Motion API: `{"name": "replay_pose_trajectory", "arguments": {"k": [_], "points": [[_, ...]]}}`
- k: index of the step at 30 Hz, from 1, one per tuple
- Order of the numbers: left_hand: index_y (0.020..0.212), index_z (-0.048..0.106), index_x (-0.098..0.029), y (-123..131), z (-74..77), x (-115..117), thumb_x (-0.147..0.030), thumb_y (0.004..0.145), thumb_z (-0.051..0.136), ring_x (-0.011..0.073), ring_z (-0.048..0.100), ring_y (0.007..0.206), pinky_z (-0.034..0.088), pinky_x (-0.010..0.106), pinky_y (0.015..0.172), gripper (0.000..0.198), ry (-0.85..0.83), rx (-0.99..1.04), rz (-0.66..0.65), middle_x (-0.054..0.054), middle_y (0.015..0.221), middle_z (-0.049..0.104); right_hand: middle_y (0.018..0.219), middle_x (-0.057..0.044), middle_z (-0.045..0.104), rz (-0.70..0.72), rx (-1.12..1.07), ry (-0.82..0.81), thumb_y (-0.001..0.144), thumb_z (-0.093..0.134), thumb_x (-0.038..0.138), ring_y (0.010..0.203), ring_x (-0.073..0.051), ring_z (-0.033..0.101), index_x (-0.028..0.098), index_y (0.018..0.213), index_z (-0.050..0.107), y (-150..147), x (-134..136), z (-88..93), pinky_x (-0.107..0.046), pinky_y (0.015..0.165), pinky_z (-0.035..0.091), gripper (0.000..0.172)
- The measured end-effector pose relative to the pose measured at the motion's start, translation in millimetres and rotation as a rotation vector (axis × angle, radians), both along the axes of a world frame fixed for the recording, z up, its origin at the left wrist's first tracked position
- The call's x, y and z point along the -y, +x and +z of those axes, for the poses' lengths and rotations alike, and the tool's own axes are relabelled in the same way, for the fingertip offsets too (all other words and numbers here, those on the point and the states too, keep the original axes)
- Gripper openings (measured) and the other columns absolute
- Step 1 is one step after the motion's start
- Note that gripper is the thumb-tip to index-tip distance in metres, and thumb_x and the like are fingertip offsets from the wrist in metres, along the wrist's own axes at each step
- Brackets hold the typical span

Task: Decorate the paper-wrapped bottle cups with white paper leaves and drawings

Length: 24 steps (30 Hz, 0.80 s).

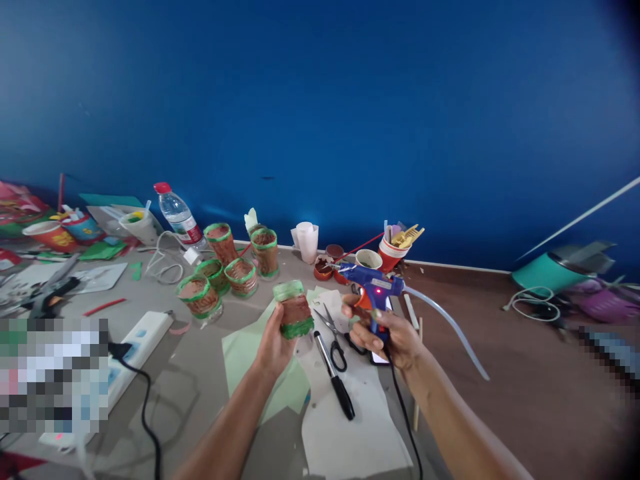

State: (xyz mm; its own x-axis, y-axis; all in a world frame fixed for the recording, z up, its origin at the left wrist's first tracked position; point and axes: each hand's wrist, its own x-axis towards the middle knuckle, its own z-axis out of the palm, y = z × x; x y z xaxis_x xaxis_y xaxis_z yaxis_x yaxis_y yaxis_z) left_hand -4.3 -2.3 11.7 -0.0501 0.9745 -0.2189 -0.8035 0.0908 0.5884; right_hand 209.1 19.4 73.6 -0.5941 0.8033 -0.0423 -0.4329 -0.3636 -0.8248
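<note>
My left hand [277,340] is wrapped round a small cup [296,312] painted brown with green bands at both ends, held up over the table. In my right hand [395,337] is a blue hot glue gun [379,287], its red light lit, its nozzle pointing left. A long clear glue stick [453,320] curves out of its back. The nozzle is apart from the cup. Below, between my hands, lie black-handled scissors [336,343] and a black marker [337,383] on white paper [350,440]. Green paper [240,363] is under my left hand.
Several similar brown and green cups [199,297] stand behind to the left, near a water bottle [179,217]. A power strip [150,333] lies at left. The gun's black cord [403,407] runs toward me. A cup of yellow utensils [395,250] stands by the blue wall [320,120].
</note>
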Motion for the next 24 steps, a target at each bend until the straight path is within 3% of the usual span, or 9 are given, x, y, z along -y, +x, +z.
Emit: {"name": "replay_pose_trajectory", "arguments": {"k": [3, 6, 11, 19, 24], "points": [[0.097, 0.071, -0.013, 0, -1.7, 0, -0.046, 0.08, 0.068, 0.0223, 0.07, 0.088, 0.049, 0.031, 0.085, 0.038, 0.005, -0.013, 0.006, 0.01, 0.094, 0.075, 0.088, -0.003, 0.06, 0.026, 0.073, 0.027, 0.07, 0.075, 0.036, 0.041, -0.002, 0.039, 0.017, 0.099, 0.064, -1, 6, -5.2, -0.024, 0.046, 0.029, 0.037], [0.097, 0.071, -0.012, 1, -3.2, -1, -0.048, 0.078, 0.07, 0.0223, 0.07, 0.089, 0.05, 0.031, 0.086, 0.041, 0.015, -0.044, 0.005, 0.011, 0.096, 0.075, 0.085, -0.001, 0.058, -0.043, 0.155, 0.043, 0.071, 0.077, 0.031, 0.042, -0.003, 0.043, 0.018, 0.1, 0.062, -5, 12, -9.8, -0.023, 0.045, 0.03, 0.035], [0.097, 0.071, -0.012, 1, -4.5, -1, -0.049, 0.074, 0.073, 0.0234, 0.071, 0.089, 0.051, 0.033, 0.087, 0.044, 0.006, -0.075, -0.004, 0.011, 0.095, 0.076, 0.08, 0.001, 0.057, -0.147, 0.248, 0.083, 0.068, 0.079, 0.037, 0.043, -0.004, 0.042, 0.018, 0.093, 0.06, -17, 21, -22.5, -0.023, 0.043, 0.034, 0.037], [0.099, 0.069, -0.014, -1, -12.0, -1, -0.05, 0.075, 0.072, 0.0206, 0.071, 0.086, 0.052, 0.03, 0.079, 0.043, -0.022, -0.099, 0.033, 0.009, 0.095, 0.075, 0.082, -0.002, 0.061, -0.123, 0.157, 0.187, 0.076, 0.071, 0.044, 0.038, -0.003, 0.039, 0.018, 0.09, 0.061, -16, 27, -24.6, -0.024, 0.044, 0.031, 0.032], [0.095, 0.071, -0.014, -1, -10.4, 0, -0.054, 0.073, 0.071, 0.0219, 0.071, 0.085, 0.053, 0.031, 0.08, 0.046, -0.012, -0.122, 0.015, 0.009, 0.091, 0.076, 0.075, 0.001, 0.058, -0.097, 0.257, 0.127, 0.075, 0.072, 0.044, 0.04, -0.004, 0.04, 0.018, 0.087, 0.061, -16, 28, -22.2, -0.023, 0.042, 0.035, 0.03]]}}
